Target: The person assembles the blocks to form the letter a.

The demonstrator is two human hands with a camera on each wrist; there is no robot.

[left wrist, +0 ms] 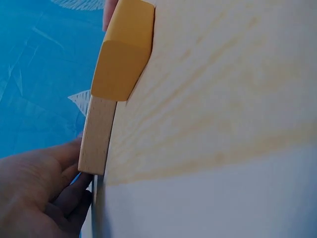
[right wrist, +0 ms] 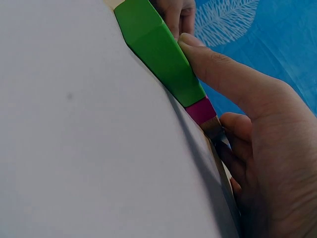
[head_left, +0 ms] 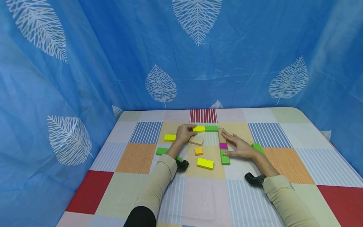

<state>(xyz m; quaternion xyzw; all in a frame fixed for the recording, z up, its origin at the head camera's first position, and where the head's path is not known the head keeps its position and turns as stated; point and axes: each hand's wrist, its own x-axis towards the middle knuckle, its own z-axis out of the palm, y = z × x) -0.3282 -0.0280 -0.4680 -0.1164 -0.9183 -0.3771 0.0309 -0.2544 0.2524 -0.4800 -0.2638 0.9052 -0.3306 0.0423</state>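
At the far side of the layout my left hand [head_left: 183, 133] pinches the left end of a yellow block [head_left: 199, 129] between thumb and fingers. That block lies end to end with a green block [head_left: 211, 128]. Running toward me from that row's right end is a column: a wooden block [head_left: 222, 135], a small magenta block [head_left: 223, 146] and a green block [head_left: 225, 157]. Along the column's right side lies my right hand [head_left: 240, 147], fingers extended at the wooden block, thumb on the near green block [right wrist: 158, 54]. The left wrist view hides the yellow block.
Inside the corner lie a loose wooden block [head_left: 196, 141], a small orange block [head_left: 198, 151] and a yellow block [head_left: 205, 163]. Another yellow block [head_left: 169, 137] and a green block [head_left: 161, 151] are by my left arm. A green block [head_left: 258, 148] sits beyond my right wrist.
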